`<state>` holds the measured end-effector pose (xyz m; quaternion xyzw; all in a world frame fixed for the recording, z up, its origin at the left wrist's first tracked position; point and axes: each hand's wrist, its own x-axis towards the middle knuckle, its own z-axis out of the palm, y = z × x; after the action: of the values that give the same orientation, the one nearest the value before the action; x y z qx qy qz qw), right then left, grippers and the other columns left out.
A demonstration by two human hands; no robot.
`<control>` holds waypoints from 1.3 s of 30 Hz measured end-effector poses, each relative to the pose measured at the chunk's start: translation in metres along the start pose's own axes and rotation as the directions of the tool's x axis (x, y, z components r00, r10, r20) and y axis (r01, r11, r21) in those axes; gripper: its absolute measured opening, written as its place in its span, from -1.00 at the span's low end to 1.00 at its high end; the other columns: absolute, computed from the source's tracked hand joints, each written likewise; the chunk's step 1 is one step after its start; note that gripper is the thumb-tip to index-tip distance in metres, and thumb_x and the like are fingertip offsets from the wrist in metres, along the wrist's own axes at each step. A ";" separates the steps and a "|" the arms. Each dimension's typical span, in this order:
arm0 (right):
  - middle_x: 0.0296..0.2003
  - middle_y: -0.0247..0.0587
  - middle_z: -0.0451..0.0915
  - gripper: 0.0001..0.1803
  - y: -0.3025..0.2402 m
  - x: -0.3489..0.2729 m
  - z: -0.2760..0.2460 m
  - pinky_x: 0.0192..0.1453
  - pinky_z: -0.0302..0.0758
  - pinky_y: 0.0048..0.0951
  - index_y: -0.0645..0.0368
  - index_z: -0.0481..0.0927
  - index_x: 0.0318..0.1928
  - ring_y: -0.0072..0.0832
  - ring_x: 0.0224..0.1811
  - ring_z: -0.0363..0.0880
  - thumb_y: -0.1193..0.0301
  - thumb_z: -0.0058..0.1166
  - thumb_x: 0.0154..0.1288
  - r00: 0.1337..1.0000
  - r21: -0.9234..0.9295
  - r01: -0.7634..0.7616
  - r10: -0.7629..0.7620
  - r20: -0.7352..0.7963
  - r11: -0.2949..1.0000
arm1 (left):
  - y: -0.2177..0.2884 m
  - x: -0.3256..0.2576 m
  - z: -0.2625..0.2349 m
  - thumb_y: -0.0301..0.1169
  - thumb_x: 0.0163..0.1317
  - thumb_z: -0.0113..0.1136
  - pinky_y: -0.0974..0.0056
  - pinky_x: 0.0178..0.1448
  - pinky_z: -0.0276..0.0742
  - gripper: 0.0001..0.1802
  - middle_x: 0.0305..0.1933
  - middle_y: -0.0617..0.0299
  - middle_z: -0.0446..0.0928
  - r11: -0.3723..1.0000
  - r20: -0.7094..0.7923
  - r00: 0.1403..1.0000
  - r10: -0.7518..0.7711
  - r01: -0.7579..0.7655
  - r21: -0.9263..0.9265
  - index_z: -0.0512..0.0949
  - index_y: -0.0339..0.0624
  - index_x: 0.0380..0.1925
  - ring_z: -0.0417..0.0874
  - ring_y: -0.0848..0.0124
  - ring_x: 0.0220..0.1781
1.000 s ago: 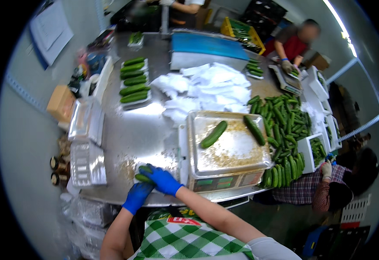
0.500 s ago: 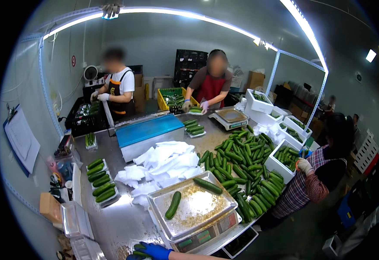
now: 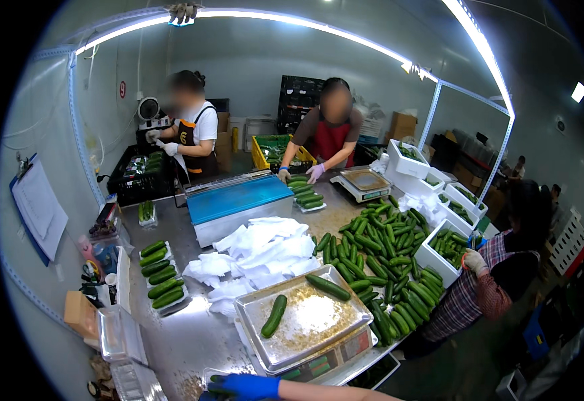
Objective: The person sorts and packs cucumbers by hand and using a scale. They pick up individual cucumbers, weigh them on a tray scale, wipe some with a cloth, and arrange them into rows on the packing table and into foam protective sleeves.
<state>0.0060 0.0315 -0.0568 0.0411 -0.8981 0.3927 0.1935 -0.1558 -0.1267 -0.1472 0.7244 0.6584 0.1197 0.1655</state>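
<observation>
My right hand [image 3: 248, 386], in a blue glove, lies at the bottom edge over a dark green cucumber [image 3: 217, 379] in a clear tray [image 3: 206, 374]; its forearm runs off to the right. Only a sliver of my left hand [image 3: 203, 396], also blue-gloved, shows beside it at the frame edge, so its grip is hidden. Just beyond stands a scale [image 3: 335, 353] with a metal pan [image 3: 252, 304] holding two loose cucumbers, one at the left [image 3: 274, 315] and one at the back [image 3: 327, 287].
A big heap of cucumbers [image 3: 379, 267] covers the steel table's right side. White foam sheets [image 3: 258, 250] lie mid-table before a blue-topped machine [image 3: 238, 198]. Filled trays [image 3: 162, 281] and empty clear trays [image 3: 115, 331] sit left. Three other people work at the right [image 3: 499, 281] and far end [image 3: 195, 134].
The view has tilted up from the table to the room. My hands have slid to the bottom edge, still at the clear tray of cucumbers.
</observation>
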 end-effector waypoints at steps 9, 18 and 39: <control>0.12 -0.01 0.34 -0.57 0.042 -0.062 -0.165 0.15 0.30 -0.13 0.10 0.37 0.11 -0.08 0.19 0.28 0.49 -0.17 0.19 0.832 -0.585 -0.555 0.392 -0.394 0.591 | -0.004 0.002 0.049 -0.43 0.01 0.02 0.02 -0.09 0.42 -0.46 -0.19 -0.09 0.45 0.988 -0.048 0.991 0.125 -0.119 0.102 0.39 -0.04 0.11 0.47 0.01 -0.15; 0.03 -0.08 0.42 -0.79 0.079 -0.082 -0.162 0.23 0.15 0.06 0.08 0.46 -0.16 -0.11 0.23 0.24 0.43 -0.16 0.19 0.906 -0.721 -0.421 0.281 -0.315 0.550 | 0.008 0.027 0.053 -0.43 -0.09 0.16 0.00 -0.11 0.41 -0.70 -0.19 -0.01 0.50 0.992 -0.082 0.989 0.122 -0.125 -0.027 0.57 -0.08 -0.25 0.48 0.00 -0.11; -0.05 0.16 0.41 -0.22 0.080 -0.154 -0.228 0.07 0.37 -0.11 0.26 0.22 0.17 0.03 -0.02 0.40 0.32 0.20 -0.12 0.534 -0.366 -0.842 0.518 -0.668 0.397 | 0.039 0.021 0.044 -0.55 -0.07 0.14 0.04 -0.01 0.41 -0.67 -0.16 -0.07 0.51 0.991 -0.274 0.957 -0.101 0.072 -0.116 0.56 -0.17 -0.20 0.49 -0.04 -0.10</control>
<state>0.2018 0.2388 -0.0294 -0.5059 -0.8312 0.0926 0.2112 -0.1005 -0.1130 -0.1731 0.6612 0.6990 0.2475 0.1138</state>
